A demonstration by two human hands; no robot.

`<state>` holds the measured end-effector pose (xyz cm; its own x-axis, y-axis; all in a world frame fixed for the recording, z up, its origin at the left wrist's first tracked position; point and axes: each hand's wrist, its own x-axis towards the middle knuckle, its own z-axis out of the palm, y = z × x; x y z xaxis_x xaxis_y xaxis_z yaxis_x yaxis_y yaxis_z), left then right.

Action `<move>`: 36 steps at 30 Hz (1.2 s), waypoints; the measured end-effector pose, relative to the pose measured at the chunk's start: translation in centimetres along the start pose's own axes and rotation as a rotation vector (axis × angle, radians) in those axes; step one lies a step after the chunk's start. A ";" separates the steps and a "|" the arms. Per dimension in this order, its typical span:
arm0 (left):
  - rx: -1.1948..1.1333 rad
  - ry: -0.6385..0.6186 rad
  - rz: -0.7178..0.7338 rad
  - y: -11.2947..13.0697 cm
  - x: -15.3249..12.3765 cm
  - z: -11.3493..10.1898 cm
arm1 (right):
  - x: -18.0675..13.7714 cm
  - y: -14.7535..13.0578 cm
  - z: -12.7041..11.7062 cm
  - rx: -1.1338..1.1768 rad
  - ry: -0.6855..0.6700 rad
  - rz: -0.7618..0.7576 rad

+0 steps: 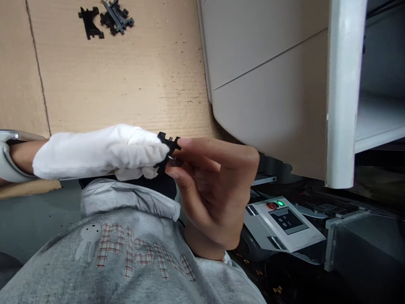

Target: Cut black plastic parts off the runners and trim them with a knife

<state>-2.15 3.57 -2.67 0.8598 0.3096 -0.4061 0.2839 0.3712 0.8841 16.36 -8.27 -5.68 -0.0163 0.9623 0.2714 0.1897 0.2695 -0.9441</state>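
Observation:
In a white glove, my left hand (107, 152) pinches a small black plastic part (165, 159) with notched ends. My bare right hand (218, 185) meets it from the right, the index fingertip pressed on its upper corner and the thumb at its lower side. A tiny shiny bit shows near the thumb; what it is I cannot make out. Both hands are closed, and the fingers cover much of the part. Farther up on the cardboard-covered table (126, 80) lie a similar black part (90, 23) and a small pile of black parts (117, 17).
A large light grey panel (268, 84) borders the table on the right, with a white post (343, 93) beyond it. Lower right stands a control box (286, 223) with a red button and a lit green one. My grey sweatshirt (126, 253) is just below the hands.

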 end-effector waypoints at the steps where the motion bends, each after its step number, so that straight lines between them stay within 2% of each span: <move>1: -0.017 -0.004 -0.013 0.1 0.0 0.0 | 0.0 0.2 0.0 0.012 0.002 -0.026; 4: -0.018 0.014 -0.026 0.2 0.1 0.0 | 0.0 0.6 -0.1 0.009 -0.014 -0.061; 10: 0.006 -0.017 -0.029 0.1 -0.1 -0.3 | 0.2 0.8 0.0 0.055 -0.002 -0.033; 15: -0.086 -0.019 -0.009 0.2 -0.1 0.2 | 0.1 0.4 0.2 0.059 -0.003 -0.047; 20: -0.109 -0.049 0.028 0.5 -0.1 0.2 | -0.2 -0.5 0.0 -0.023 -0.045 0.087; 23: -0.104 -0.054 0.008 0.6 0.0 0.1 | -0.3 -0.2 0.2 0.033 0.004 0.009; 28: -0.118 -0.062 0.014 0.3 0.0 0.3 | -0.3 0.4 0.1 -0.035 0.015 -0.032; 32: -0.147 -0.075 -0.002 0.1 -0.2 0.2 | -0.3 0.4 -0.1 -0.078 -0.026 0.053; 33: -0.135 -0.078 -0.011 0.1 -0.2 0.2 | -0.3 0.5 0.0 -0.047 0.003 -0.008; 36: -0.118 -0.080 -0.011 0.4 -0.2 0.1 | -0.4 0.9 0.2 -0.028 0.000 -0.041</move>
<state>-2.21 3.54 -2.21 0.8893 0.2359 -0.3919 0.2459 0.4759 0.8444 16.30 -8.47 -6.65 -0.0246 0.9505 0.3099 0.2164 0.3077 -0.9266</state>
